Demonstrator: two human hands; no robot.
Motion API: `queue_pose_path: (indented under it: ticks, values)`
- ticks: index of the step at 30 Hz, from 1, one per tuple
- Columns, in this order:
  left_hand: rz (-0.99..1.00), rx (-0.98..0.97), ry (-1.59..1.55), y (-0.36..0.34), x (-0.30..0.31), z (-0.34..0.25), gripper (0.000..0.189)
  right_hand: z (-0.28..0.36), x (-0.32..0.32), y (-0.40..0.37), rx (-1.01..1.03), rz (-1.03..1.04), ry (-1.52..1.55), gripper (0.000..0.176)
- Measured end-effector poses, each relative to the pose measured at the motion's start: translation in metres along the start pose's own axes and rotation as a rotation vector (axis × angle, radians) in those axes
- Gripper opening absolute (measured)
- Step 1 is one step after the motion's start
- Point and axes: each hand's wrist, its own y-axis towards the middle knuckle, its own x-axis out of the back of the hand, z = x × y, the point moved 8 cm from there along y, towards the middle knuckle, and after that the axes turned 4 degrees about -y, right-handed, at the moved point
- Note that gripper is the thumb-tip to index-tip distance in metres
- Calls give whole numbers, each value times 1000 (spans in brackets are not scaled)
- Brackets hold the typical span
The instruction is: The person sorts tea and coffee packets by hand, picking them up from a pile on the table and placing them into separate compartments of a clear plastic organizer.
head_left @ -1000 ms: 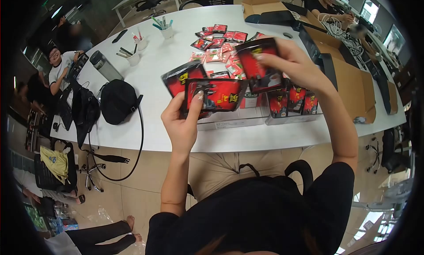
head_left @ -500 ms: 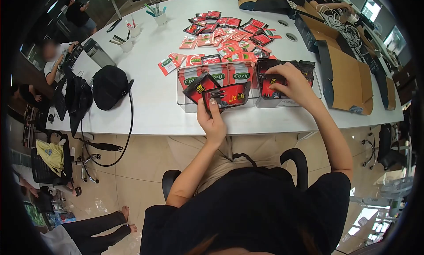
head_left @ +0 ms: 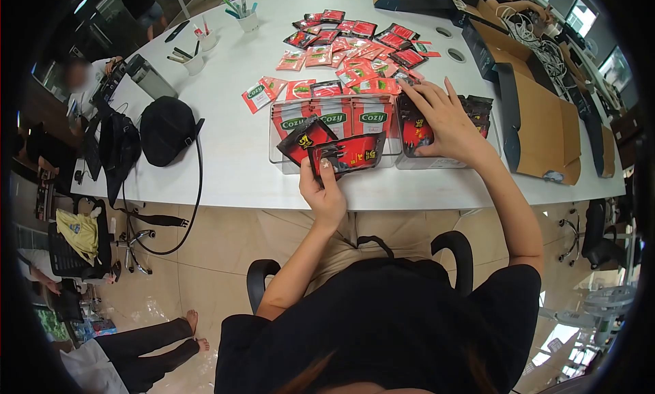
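Observation:
My left hand (head_left: 323,197) is closed on black-and-red sachets (head_left: 349,154), held fanned in front of a clear container (head_left: 278,163). Inside that container, red Cozy packets (head_left: 333,118) stand upright in rows. Over the second clear container (head_left: 424,163), on the right, my right hand (head_left: 447,124) lies with its fingers stretched toward the far rim and its thumb apart on the near side. Black-and-red sachets (head_left: 415,133) stand in this container, partly covered by the hand. Beyond both containers spreads a loose pile of red and black packets (head_left: 348,46).
Open cardboard boxes (head_left: 542,131) and white cables (head_left: 539,49) lie along the right side. On the left are a black cap (head_left: 167,131), a black bag (head_left: 121,145), a bottle (head_left: 151,79) and cups of pens (head_left: 248,22). Other people are around the table's left and far right.
My right hand has spread its fingers from a curled grip over the sachets and now reaches across the right container. My left hand still holds its sachets; the view has shifted slightly.

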Motion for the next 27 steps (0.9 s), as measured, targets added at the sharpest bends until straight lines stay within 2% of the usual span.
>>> queue_pose_path:
  ticks: [10, 13, 16, 19, 20, 22, 25, 27]
  values:
    - [-62, -24, -11, 3, -1, -6, 12, 0, -2, 3, -18, -11, -56, 117]
    - [-62, -31, -7, 3, 0, -6, 12, 3, 5, 2, 24, -78, -43, 107]
    - [-19, -20, -13, 0, 1, -4, 14, 8, 22, -3, 34, -200, 63, 79]
    - [-10, -23, -5, 0, 1, -3, 15, 19, 41, -11, 50, -406, 453, 48]
    - [-12, -25, 4, 0, 1, -3, 15, 29, 46, -15, 7, -488, 500, 35]
    - [-7, -30, -8, 0, 2, -5, 15, 54, 40, -18, -39, -381, 547, 38]
    - [-56, -59, -15, -1, 1, -8, 14, 74, 22, -20, -136, -455, 615, 35]
    - [-53, -96, -16, -3, 1, -8, 14, 73, 8, -19, -195, -482, 1004, 34]
